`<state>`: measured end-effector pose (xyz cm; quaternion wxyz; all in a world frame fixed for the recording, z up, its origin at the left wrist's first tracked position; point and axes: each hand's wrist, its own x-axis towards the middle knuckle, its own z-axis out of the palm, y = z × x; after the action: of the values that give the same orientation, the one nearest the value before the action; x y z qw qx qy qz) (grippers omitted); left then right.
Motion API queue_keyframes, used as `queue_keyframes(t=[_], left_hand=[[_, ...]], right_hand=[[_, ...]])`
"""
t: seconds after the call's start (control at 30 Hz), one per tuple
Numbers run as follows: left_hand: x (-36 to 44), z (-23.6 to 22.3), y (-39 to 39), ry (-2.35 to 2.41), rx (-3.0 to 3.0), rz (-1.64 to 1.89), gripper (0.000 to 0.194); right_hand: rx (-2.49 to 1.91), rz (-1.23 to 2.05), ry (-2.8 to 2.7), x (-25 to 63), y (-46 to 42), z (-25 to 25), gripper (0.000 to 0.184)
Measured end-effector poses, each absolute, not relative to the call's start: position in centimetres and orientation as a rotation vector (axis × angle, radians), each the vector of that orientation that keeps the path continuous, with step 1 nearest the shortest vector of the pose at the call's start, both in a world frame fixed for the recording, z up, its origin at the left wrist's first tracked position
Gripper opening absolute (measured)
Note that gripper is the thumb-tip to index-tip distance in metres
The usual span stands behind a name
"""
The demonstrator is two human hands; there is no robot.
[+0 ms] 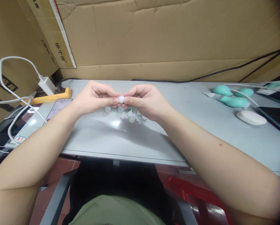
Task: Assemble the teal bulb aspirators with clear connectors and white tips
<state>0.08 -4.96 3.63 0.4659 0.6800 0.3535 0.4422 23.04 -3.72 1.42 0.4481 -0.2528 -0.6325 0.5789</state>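
White piece (121, 99) is pinched closely by left hand (93, 97) and right hand (147, 99).

Cardboard (165, 37) standing at the back, white charger (47, 86) by a yellow power strip (65, 93), lit phone (59, 105), rounded white case (251, 117) near mint-green bundles (235, 102)

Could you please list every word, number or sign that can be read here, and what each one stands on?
"02:1": phone screen; anything after it is unclear beside the left forearm.
"机箱": end of the large print on the left carton; smaller print there is too blurred.
Sticker at the desk's left: red marks, not surely legible.
Cardboard strip behind the phone: characters too blurred to quote.
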Motion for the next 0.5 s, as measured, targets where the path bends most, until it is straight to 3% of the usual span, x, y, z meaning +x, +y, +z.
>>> queue_keyframes(t=[0.2, 0.33, 0.43, 0.5], left_hand=[[0.3, 3.3, -4.9, 0.895, 1.595, 1.129, 0.033], [-0.6, 4.2, -5.1, 0.854, 1.832, 1.159, 0.023], [-1.9, 5.8, -5.8, 0.984, 2.186, 1.23, 0.014], [-2.8, 6.7, -6.1, 1.049, 2.387, 1.113, 0.011]], right_hand=[[-0.616, 1.388, -1.575, 22.7, -3.9, 1.4, 0.048], [-0.629, 1.209, -1.66, 22.2, -3.8, 1.2, 0.04], [-0.648, 0.753, -1.928, 22.1, -3.6, 0.7, 0.018], [-0.637, 0.335, -2.143, 22.0, -3.5, 0.4, 0.013]])
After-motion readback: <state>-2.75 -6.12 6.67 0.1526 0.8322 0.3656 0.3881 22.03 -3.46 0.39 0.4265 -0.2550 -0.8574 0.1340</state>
